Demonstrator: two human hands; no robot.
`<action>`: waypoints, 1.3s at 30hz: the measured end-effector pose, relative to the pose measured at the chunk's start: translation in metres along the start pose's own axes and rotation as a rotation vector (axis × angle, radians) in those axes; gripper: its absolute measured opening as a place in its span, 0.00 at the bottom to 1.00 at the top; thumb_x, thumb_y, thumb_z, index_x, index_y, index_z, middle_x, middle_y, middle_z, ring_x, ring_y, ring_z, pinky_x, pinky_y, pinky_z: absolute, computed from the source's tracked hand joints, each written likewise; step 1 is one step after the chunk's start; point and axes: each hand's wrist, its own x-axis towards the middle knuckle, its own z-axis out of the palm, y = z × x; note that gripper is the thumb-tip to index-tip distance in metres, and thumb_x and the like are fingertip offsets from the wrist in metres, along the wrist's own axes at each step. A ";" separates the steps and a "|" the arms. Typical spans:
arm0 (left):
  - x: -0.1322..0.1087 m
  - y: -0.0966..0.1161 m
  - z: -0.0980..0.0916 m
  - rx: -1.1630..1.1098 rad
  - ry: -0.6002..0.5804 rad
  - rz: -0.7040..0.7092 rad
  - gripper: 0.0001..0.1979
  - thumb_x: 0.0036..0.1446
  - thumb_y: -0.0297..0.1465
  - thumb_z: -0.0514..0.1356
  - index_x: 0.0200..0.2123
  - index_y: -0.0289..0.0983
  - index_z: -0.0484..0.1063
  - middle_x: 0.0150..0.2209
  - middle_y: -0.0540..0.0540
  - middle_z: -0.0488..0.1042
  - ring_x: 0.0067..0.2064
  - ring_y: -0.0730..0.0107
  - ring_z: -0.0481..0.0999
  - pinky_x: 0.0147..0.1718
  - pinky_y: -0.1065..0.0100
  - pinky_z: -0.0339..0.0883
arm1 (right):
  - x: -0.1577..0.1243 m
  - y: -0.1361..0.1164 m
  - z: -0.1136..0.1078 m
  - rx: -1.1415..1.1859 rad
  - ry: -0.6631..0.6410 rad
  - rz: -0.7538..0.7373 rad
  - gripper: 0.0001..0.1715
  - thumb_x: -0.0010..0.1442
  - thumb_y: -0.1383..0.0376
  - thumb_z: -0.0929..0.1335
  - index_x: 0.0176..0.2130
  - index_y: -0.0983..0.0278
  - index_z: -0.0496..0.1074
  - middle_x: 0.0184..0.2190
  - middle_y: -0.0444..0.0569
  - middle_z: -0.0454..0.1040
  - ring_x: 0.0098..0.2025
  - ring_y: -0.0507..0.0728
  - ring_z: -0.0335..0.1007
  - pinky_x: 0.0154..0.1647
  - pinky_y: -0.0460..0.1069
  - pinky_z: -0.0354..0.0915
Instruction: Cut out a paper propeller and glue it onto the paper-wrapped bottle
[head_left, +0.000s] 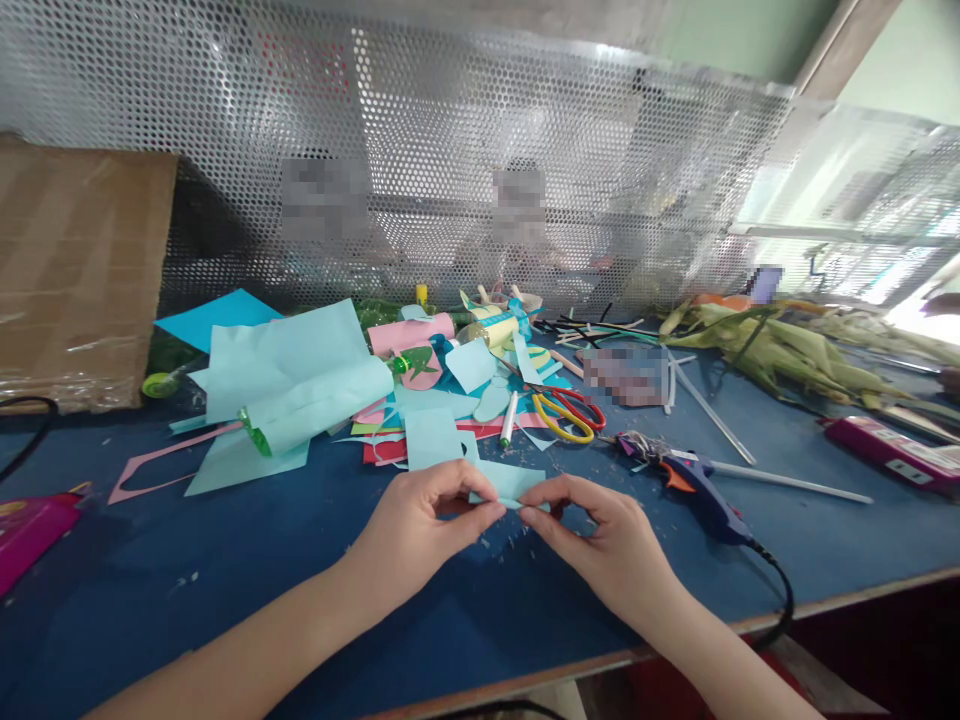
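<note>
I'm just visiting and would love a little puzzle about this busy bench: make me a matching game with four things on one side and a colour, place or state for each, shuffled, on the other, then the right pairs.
Things:
1. Glue gun
2. Scissors
3. Cardboard
4. Nearest paper

Matches:
A. Red and yellow
B. Pinched between left hand and right hand
C. Dark blue and orange
D. Brown, at the picture's left edge

Right pairs: 1-C, 2-A, 3-D, 4-B
</note>
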 end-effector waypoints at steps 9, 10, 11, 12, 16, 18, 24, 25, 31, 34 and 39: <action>0.000 0.004 -0.001 0.027 0.014 0.057 0.04 0.53 0.32 0.60 0.28 0.38 0.70 0.26 0.53 0.72 0.26 0.76 0.71 0.27 0.75 0.66 | -0.002 0.003 0.002 0.062 -0.030 0.086 0.06 0.57 0.62 0.68 0.29 0.61 0.72 0.22 0.42 0.74 0.24 0.51 0.69 0.25 0.43 0.66; 0.000 0.005 -0.001 0.031 0.010 0.057 0.05 0.54 0.32 0.60 0.28 0.38 0.70 0.26 0.53 0.72 0.26 0.76 0.71 0.27 0.75 0.66 | -0.002 0.003 0.002 0.064 -0.033 0.084 0.06 0.57 0.62 0.68 0.29 0.61 0.72 0.22 0.42 0.73 0.24 0.51 0.69 0.25 0.43 0.66; 0.001 0.005 -0.001 0.032 0.007 0.058 0.05 0.54 0.32 0.60 0.28 0.38 0.70 0.25 0.53 0.72 0.26 0.76 0.71 0.27 0.75 0.66 | -0.002 0.003 0.001 0.068 -0.033 0.079 0.05 0.57 0.63 0.68 0.29 0.61 0.72 0.23 0.42 0.74 0.24 0.51 0.70 0.26 0.43 0.66; 0.001 0.005 -0.002 0.032 0.006 0.061 0.05 0.54 0.32 0.60 0.28 0.38 0.70 0.25 0.53 0.72 0.26 0.76 0.71 0.27 0.75 0.66 | -0.002 0.003 0.001 0.074 -0.028 0.071 0.05 0.57 0.63 0.68 0.30 0.61 0.72 0.24 0.42 0.74 0.25 0.51 0.70 0.27 0.43 0.67; 0.001 0.002 -0.002 0.036 0.026 0.095 0.02 0.54 0.30 0.60 0.31 0.38 0.70 0.29 0.52 0.74 0.30 0.75 0.73 0.32 0.75 0.68 | -0.003 0.005 0.002 0.056 0.008 0.015 0.03 0.56 0.64 0.69 0.35 0.60 0.73 0.27 0.43 0.76 0.27 0.52 0.71 0.30 0.45 0.69; 0.001 0.001 -0.002 0.043 0.034 0.105 0.02 0.54 0.30 0.59 0.32 0.39 0.71 0.33 0.51 0.75 0.33 0.73 0.75 0.35 0.74 0.70 | -0.003 0.004 0.002 0.024 0.012 -0.023 0.05 0.56 0.65 0.69 0.36 0.59 0.73 0.28 0.43 0.76 0.27 0.52 0.71 0.30 0.45 0.69; -0.002 0.002 0.002 -0.034 0.006 0.068 0.06 0.52 0.29 0.58 0.36 0.39 0.70 0.33 0.50 0.75 0.33 0.71 0.75 0.36 0.71 0.71 | 0.000 0.002 0.002 -0.030 -0.030 -0.089 0.04 0.57 0.69 0.67 0.32 0.60 0.70 0.27 0.42 0.71 0.27 0.51 0.69 0.29 0.44 0.67; -0.002 0.003 0.003 -0.068 -0.004 0.049 0.07 0.51 0.29 0.59 0.36 0.38 0.69 0.32 0.51 0.74 0.32 0.72 0.75 0.35 0.71 0.71 | 0.000 0.002 0.002 -0.036 -0.034 -0.097 0.05 0.57 0.70 0.66 0.32 0.60 0.69 0.27 0.42 0.69 0.27 0.51 0.68 0.29 0.45 0.66; 0.001 0.006 0.002 -0.178 -0.039 -0.013 0.06 0.52 0.30 0.58 0.36 0.38 0.68 0.29 0.52 0.71 0.29 0.75 0.71 0.30 0.73 0.68 | 0.000 0.002 0.003 -0.022 -0.019 -0.131 0.05 0.56 0.70 0.67 0.32 0.60 0.67 0.27 0.43 0.69 0.28 0.52 0.67 0.28 0.45 0.66; 0.002 0.007 0.001 -0.193 -0.064 -0.012 0.07 0.52 0.28 0.57 0.37 0.38 0.67 0.28 0.53 0.69 0.29 0.75 0.70 0.32 0.73 0.68 | 0.000 0.001 0.003 0.027 -0.066 -0.115 0.07 0.57 0.69 0.68 0.37 0.60 0.69 0.32 0.45 0.73 0.30 0.52 0.69 0.30 0.45 0.67; 0.001 0.007 0.003 -0.253 -0.118 -0.031 0.10 0.52 0.27 0.57 0.39 0.39 0.65 0.30 0.52 0.69 0.32 0.74 0.70 0.34 0.72 0.67 | 0.001 0.000 0.002 0.030 -0.109 -0.089 0.07 0.57 0.72 0.66 0.34 0.60 0.70 0.30 0.44 0.72 0.30 0.52 0.69 0.30 0.44 0.66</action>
